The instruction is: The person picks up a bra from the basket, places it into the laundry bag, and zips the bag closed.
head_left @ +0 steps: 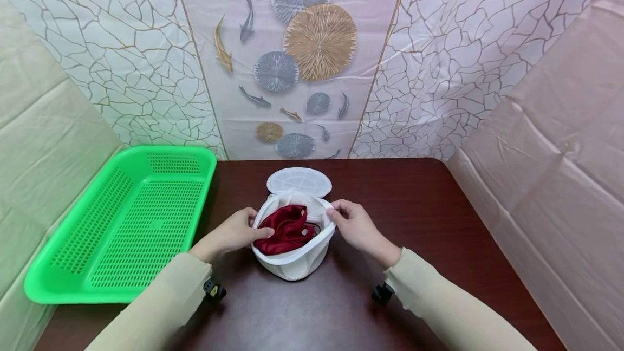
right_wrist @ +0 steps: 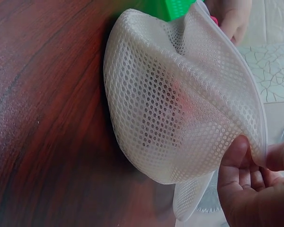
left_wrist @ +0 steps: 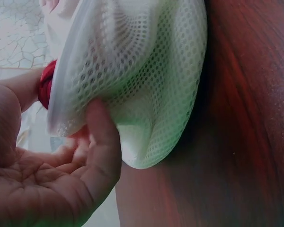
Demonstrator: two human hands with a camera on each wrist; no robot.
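Observation:
A white mesh laundry bag (head_left: 292,270) stands on the table, its round lid (head_left: 299,182) folded back behind the opening. Inside lies a bunched dark red satiny cloth (head_left: 287,234) with a small pale spot on it. My left hand (head_left: 234,232) grips the bag's left rim, thumb inside over the red cloth and fingers outside against the mesh (left_wrist: 132,61). On the opposite side my right hand (head_left: 356,225) pinches the rim between thumb and fingers. The right wrist view shows those fingertips against the mesh wall (right_wrist: 180,109), with red showing faintly through.
A green plastic basket (head_left: 207,199) with a slotted bottom sits at the left of the dark brown table (head_left: 404,199). Patterned sheeting (head_left: 244,140) rises behind the table, and beige sheeting (head_left: 541,140) stands along its right side. Small black devices (head_left: 382,293) sit at both wrists.

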